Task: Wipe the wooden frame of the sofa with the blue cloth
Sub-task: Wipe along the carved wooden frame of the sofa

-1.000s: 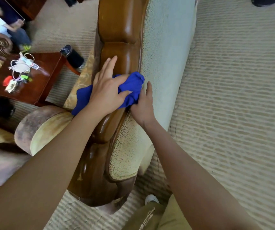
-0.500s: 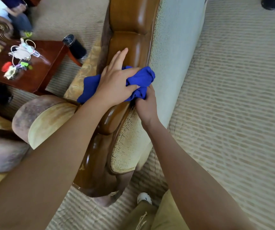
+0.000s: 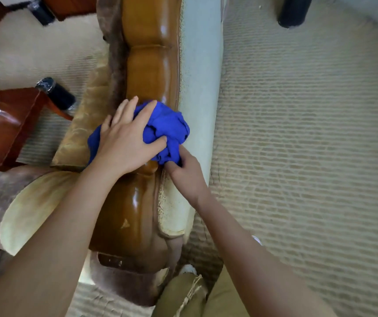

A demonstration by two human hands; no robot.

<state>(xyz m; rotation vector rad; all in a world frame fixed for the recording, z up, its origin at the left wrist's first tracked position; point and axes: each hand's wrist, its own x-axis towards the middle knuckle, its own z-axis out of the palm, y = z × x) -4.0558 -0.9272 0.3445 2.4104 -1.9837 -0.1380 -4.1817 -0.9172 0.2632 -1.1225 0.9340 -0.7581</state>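
I look down along the glossy brown carved wooden frame that caps the sofa's back; its long axis runs away from me, up the view. The crumpled bright blue cloth sits on this rail about midway. My left hand lies flat across the cloth, fingers spread and pressing it to the wood, thumb hooked into the folds. My right hand is nearer me, its fingers tucked into the cloth's near edge, pinching it against the pale cream upholstered back. Unwiped rail stretches ahead of the left hand, so I judge that the next stroke goes forward. To the right lies ribbed beige carpet; to the left, a reddish wooden side table.
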